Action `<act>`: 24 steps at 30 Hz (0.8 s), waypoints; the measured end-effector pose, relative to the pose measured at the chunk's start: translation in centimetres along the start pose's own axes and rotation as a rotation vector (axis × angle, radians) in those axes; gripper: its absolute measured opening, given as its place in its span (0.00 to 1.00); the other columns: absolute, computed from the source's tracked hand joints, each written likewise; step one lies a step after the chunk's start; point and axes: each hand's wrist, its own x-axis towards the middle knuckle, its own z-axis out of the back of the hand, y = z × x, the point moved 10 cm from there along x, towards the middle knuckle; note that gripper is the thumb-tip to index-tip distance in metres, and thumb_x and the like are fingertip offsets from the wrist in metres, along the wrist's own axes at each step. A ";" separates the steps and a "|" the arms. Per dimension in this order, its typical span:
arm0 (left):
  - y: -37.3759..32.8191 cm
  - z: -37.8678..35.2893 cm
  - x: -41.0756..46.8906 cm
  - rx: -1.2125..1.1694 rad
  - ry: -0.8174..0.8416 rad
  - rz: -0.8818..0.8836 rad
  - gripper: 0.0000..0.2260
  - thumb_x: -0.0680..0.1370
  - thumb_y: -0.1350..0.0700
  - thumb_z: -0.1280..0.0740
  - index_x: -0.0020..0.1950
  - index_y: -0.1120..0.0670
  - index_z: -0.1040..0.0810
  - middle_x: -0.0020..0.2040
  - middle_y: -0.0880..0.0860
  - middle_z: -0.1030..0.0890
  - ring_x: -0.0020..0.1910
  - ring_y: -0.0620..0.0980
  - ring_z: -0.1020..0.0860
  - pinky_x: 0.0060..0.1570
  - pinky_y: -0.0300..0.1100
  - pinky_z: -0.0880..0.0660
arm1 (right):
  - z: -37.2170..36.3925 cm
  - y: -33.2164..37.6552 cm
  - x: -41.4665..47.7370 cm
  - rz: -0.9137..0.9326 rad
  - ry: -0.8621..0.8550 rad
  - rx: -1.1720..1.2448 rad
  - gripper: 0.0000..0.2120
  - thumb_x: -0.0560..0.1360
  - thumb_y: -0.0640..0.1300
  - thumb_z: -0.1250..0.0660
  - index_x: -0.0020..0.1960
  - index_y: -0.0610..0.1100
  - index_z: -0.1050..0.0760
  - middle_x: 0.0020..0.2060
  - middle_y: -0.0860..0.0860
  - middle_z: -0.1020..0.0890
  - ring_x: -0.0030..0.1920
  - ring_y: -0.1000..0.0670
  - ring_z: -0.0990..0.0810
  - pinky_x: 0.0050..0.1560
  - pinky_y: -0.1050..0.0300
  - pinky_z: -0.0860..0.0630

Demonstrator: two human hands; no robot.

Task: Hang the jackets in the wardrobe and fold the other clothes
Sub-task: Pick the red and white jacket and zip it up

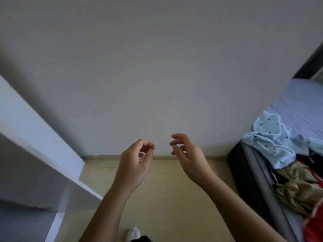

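Clothes [288, 173] lay in a crumpled heap on the near end of the bed [297, 105] at the right. A pale blue patterned garment [269, 137] lay toward the wall, an olive one [300, 189] nearer, and red fabric [314, 227] at the frame's edge. Both grips were raised over the beige floor [157, 193], well apart from the heap. The left grip [134, 159] had its fingers curled, thumb meeting fingertips, with nothing visible in it. The right grip [188, 158] was loosely spread and empty. White furniture [35, 137] stood at the left.
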 end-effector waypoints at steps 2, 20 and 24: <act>-2.0 -5.3 1.9 -0.034 0.105 -0.031 0.05 0.77 0.60 0.34 0.46 0.51 0.22 0.43 0.42 0.19 0.44 0.40 0.22 0.42 0.29 0.28 | 4.9 -3.2 -0.8 -0.074 -0.130 0.048 0.11 0.79 0.42 0.40 0.59 0.53 0.31 0.50 0.57 0.22 0.46 0.54 0.21 0.42 0.69 0.28; -21.3 -52.8 13.2 -0.202 0.931 -0.332 0.09 0.77 0.60 0.34 0.42 0.45 0.23 0.40 0.47 0.18 0.40 0.42 0.22 0.39 0.25 0.30 | 42.6 -27.6 -10.9 -0.608 -0.992 0.064 0.09 0.79 0.40 0.38 0.57 0.48 0.27 0.47 0.52 0.19 0.45 0.53 0.19 0.44 0.62 0.24; -25.2 -61.1 12.6 -0.189 1.084 -0.406 0.06 0.77 0.59 0.34 0.44 0.49 0.22 0.40 0.46 0.19 0.40 0.39 0.23 0.38 0.26 0.30 | 48.0 -31.5 -14.7 -0.667 -1.155 0.123 0.09 0.79 0.38 0.38 0.54 0.50 0.26 0.47 0.51 0.19 0.45 0.54 0.20 0.41 0.63 0.25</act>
